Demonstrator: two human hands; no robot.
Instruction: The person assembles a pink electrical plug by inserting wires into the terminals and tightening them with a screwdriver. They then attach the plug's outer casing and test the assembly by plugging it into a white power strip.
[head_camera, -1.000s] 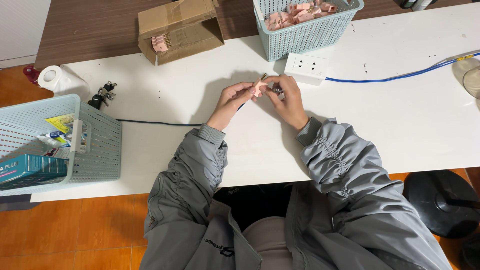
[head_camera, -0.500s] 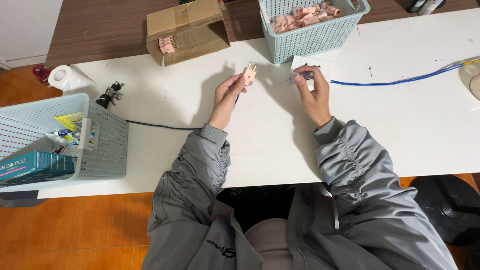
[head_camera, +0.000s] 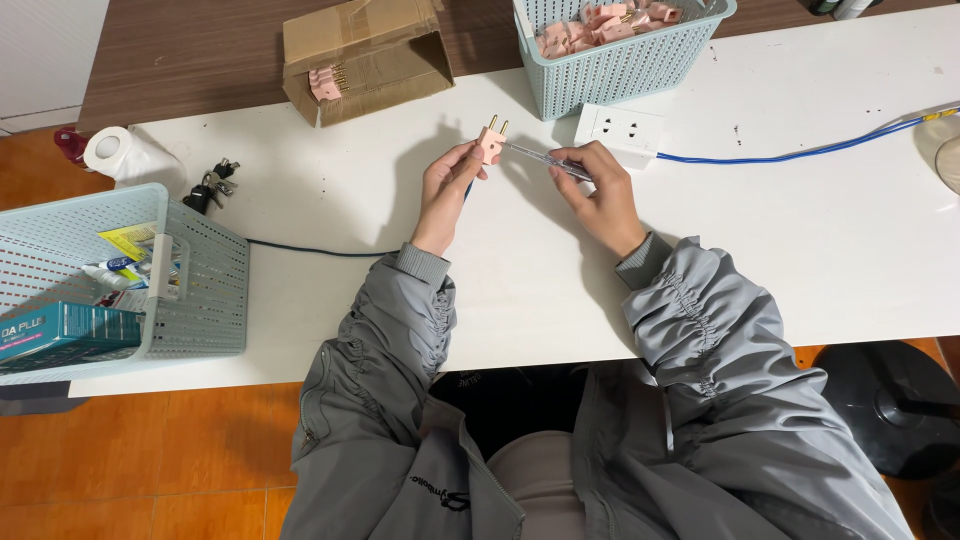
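From the head camera, the left hand (head_camera: 447, 190) is pinching a pink plug (head_camera: 491, 145) between thumb and fingers, holding it above the counter (head_camera: 800, 250) with its two brass prongs pointing toward the far edge. A dark cord (head_camera: 320, 250) is running from under that hand toward the left edge. The right hand (head_camera: 600, 195) is pinching a slim clear-handled screwdriver (head_camera: 545, 160), its tip lying against the plug's side. Both hands are hovering over the middle of the counter, close to the far edge.

Just beyond the right hand, a white socket block (head_camera: 622, 130) is lying on the counter, with a blue cable (head_camera: 800, 155) trailing toward the right edge. Behind it, a pale blue basket (head_camera: 620, 70) of pink plugs is sitting at the far edge. A cardboard box (head_camera: 365, 55) is lying on its side further left. At the left edge, a second basket (head_camera: 190, 290) is holding boxes and tubes, with keys (head_camera: 208, 185) and a paper roll (head_camera: 120, 155) near the far left corner.
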